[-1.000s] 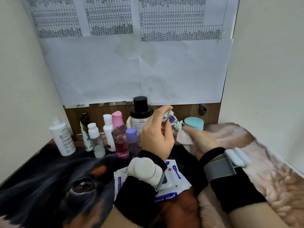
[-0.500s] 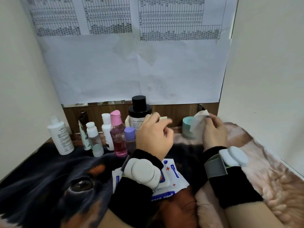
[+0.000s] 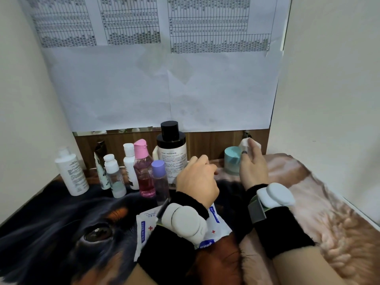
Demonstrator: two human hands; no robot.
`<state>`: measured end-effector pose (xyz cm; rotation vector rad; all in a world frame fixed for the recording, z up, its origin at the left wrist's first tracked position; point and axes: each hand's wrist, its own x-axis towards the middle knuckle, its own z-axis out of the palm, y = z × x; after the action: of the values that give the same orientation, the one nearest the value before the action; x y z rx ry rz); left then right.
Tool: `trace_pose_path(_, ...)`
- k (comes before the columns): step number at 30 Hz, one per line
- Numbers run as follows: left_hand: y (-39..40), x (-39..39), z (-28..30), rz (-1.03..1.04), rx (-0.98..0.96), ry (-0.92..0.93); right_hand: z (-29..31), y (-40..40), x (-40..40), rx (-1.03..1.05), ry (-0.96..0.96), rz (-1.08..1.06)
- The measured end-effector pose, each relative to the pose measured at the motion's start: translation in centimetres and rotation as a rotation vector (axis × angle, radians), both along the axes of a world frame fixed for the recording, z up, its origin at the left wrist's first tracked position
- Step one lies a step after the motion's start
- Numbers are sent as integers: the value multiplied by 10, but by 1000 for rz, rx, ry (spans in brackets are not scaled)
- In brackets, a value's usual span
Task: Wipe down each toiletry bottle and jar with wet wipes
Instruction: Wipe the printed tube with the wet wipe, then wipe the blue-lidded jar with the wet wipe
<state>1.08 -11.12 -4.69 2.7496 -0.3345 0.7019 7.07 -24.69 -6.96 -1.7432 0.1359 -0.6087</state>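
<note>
My right hand [image 3: 254, 167] is raised at the back right and pinches a crumpled white wet wipe [image 3: 249, 143] just above and beside the teal jar [image 3: 232, 161]. My left hand [image 3: 197, 178] hovers low over the blanket in front of the large black-capped bottle [image 3: 171, 153], back to the camera and fingers curled; whatever is under them is hidden. To the left stand a purple-capped bottle [image 3: 160, 178], a pink bottle [image 3: 143, 171], small white-capped bottles [image 3: 114, 177] and a white bottle [image 3: 71, 171].
A wet-wipe pack [image 3: 218, 224] lies on the dog-print blanket [image 3: 61, 233] under my left wrist. Walls close in on the left and right, with a wood panel and taped paper sheets [image 3: 164, 79] behind the bottles.
The floral tube that my left hand held up is out of sight and that hand has dropped lower. My right hand has carried the wipe back and right, up beside the teal jar.
</note>
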Motion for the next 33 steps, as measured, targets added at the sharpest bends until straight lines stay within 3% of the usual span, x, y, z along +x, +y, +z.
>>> trace_pose_path(9,3,5,-3,23,-98,-123,-8,9,19,-664,236,-41)
trace_pose_path(15,2,6,-4,1,-121,-94,1,11,27,-934,228,41)
trace_pose_path(20,6,5,-1,93,-213,-48,-6,-1,22,-869,32,41)
trace_pose_path(26,9,2,6,181,-251,-69,-5,-6,36,-878,249,-33)
trace_pose_path(33,8,2,7,156,-215,-83,-4,1,40,-718,265,43)
